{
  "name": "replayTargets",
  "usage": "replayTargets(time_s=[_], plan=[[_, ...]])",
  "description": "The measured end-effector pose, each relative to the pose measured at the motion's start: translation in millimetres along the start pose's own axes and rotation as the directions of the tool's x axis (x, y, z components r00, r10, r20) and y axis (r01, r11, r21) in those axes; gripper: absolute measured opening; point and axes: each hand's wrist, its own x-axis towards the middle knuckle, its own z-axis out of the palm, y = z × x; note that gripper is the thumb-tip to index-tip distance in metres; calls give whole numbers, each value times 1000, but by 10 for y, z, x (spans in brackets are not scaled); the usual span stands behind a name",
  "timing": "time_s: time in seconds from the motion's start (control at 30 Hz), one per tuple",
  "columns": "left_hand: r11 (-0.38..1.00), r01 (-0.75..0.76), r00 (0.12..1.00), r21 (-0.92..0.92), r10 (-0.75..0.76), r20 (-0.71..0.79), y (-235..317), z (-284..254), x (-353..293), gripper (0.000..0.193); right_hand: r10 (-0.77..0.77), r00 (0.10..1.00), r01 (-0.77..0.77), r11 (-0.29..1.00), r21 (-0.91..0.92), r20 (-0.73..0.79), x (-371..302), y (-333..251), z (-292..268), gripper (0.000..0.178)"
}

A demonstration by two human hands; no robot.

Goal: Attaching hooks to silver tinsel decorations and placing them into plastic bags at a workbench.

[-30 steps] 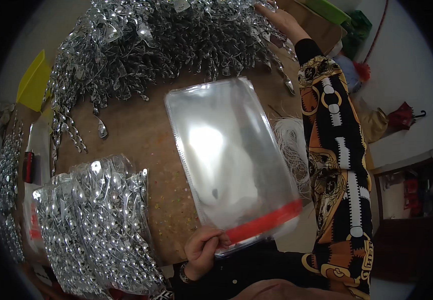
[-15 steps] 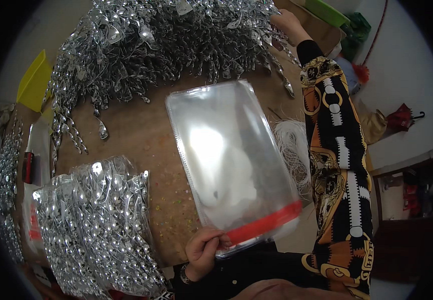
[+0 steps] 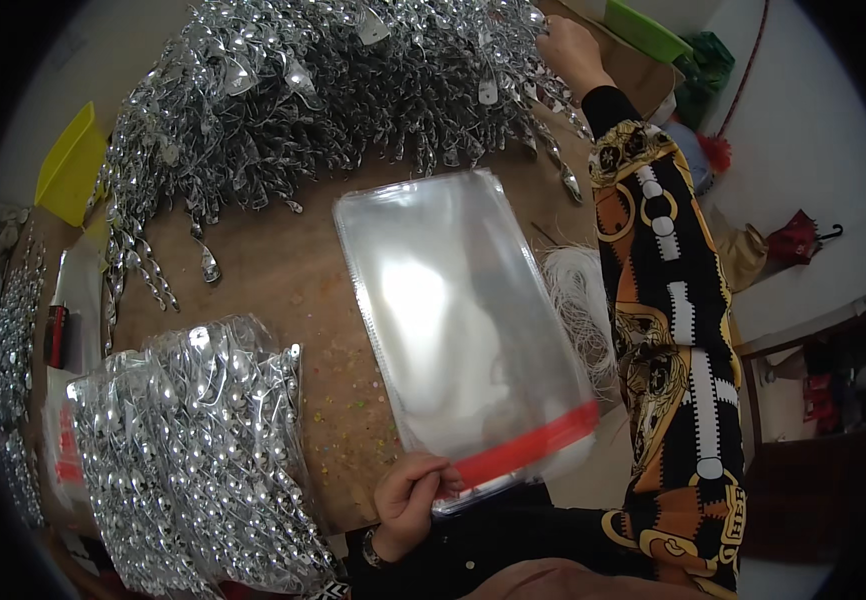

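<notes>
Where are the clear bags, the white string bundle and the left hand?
Clear bags [image 3: 468, 328]: head view, middle of the top bag's clear face.
White string bundle [image 3: 577, 302]: head view, middle of the visible strands.
Left hand [image 3: 409, 500]: head view, middle of the hand.

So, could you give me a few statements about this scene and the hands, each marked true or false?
1. The left hand is at the red-banded end of the clear plastic bags. True.
2. The right hand is at the yellow tub. False: it is at the edge of the big pile of silver twisted strands.
3. White strings lie to the right of the clear plastic bags. True.
4. The umbrella is blue. False: it is dark red.
</notes>
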Motion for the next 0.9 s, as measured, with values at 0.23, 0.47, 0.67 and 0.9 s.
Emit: replayTargets(time_s=[0.23, 0.47, 0.67, 0.9], plan=[[998, 5, 1000, -67, -7, -27, -1, 17, 16, 20, -12, 999, 15, 998, 64, -46, -198, 77, -311, 29], [997, 33, 997, -75, -38, -63, -19, 16, 12, 21, 205, 972, -235, 869, 435, 116, -367, 88, -715, 32], [954, 59, 990, -295, -94, -107, -4, 35, 49, 20, 279, 959, -255, 769, 587, 52, -750, 93, -760, 31], [959, 73, 988, -273, -107, -113, 149, 80, 163, 22, 279, 958, -196, 816, 544, -73, -1375, -249, -1186, 34]])
